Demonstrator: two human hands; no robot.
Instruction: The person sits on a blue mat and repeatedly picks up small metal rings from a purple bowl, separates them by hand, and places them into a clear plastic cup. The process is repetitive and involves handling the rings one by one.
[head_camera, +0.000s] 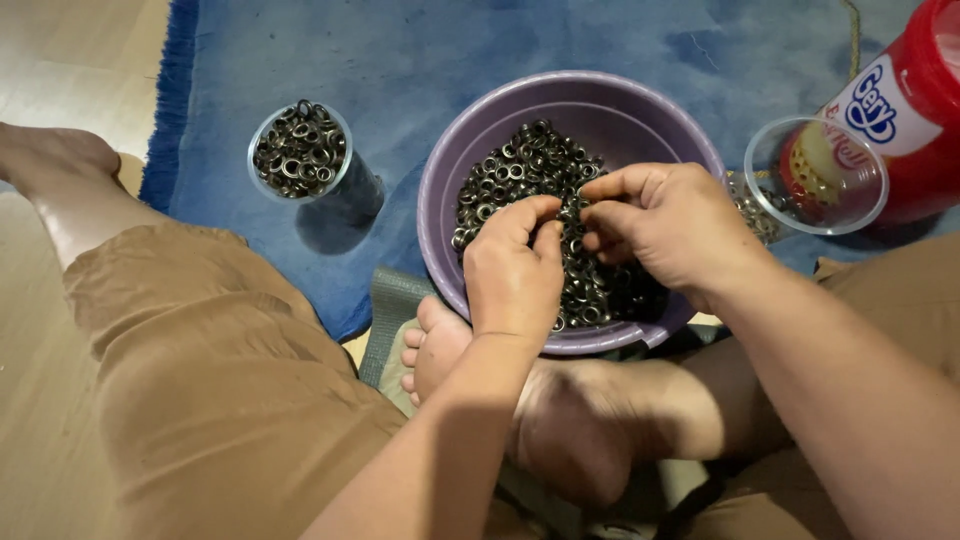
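Observation:
A purple plastic bowl sits on a blue rug between my legs, heaped with small dark metal eyelet rings. My left hand hovers over the pile with fingers curled, pinching at rings. My right hand meets it from the right, fingertips pressed together on a small ring between the two hands. How many rings each hand holds is hidden by the fingers.
A clear cup full of the same rings stands at the left on the rug. At the right are a clear cup and a red jar with a white label. My bare foot lies under the bowl's near rim.

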